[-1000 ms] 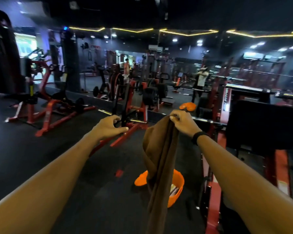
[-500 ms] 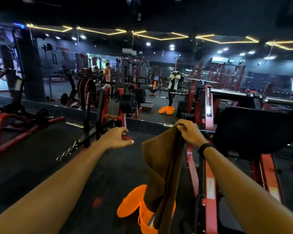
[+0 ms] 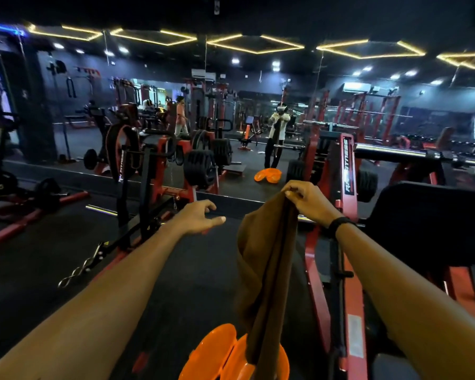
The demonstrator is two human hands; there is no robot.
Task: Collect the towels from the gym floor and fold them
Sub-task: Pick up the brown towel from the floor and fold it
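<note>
A brown towel (image 3: 261,267) hangs long and bunched from my right hand (image 3: 306,200), which pinches its top edge at arm's length. A black band sits on that wrist. My left hand (image 3: 196,218) is stretched out to the left of the towel, a short gap away, fingers loosely apart and holding nothing. Under the towel's lower end stands an orange basket (image 3: 269,363) on the dark floor, with its orange lid (image 3: 206,352) lying beside it on the left.
A red and black weight machine (image 3: 343,242) stands close on the right with a black pad (image 3: 433,220). More red plate-loaded machines (image 3: 173,171) stand left and ahead. A wall mirror (image 3: 258,127) reflects the gym and people. Dark rubber floor (image 3: 52,264) lies on the left.
The view has swung right and tilted up, so the basket sits lower in frame. My left hand has opened its fingers slightly. The right hand keeps hold of the towel.
</note>
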